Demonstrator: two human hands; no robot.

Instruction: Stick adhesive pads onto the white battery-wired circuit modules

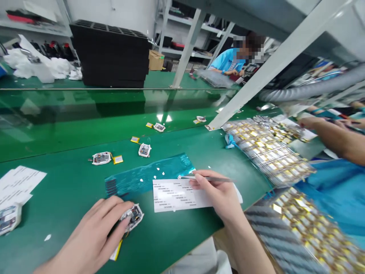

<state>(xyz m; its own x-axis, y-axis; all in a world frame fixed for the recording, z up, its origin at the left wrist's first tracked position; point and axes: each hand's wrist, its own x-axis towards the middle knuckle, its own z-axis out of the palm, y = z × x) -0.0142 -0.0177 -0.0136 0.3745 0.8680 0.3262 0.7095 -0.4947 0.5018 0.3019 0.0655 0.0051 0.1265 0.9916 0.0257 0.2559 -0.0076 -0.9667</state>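
Under the fingers of my left hand (99, 226) is a small white-framed circuit unit (137, 217), gripped on the green bench. A yellow-edged battery (116, 252) pokes out below that hand, beside the unit's wires. Metal tweezers (209, 178) are pinched in my right hand (218, 192). Their tips hold or touch a tiny whitish piece (179, 177) at the top edge of a white printed label sheet (168, 198). Behind the sheet lies a shiny blue film strip (148, 171) dotted with small white bits.
Several similar units, such as one with its battery (102, 158), lie farther back. Printed paper (21, 184) and another unit (10, 219) are at left. Trays of batteries or units (265, 146) stand at right, near a co-worker's arm (336, 137). A slanted white post (256, 80) rises behind.
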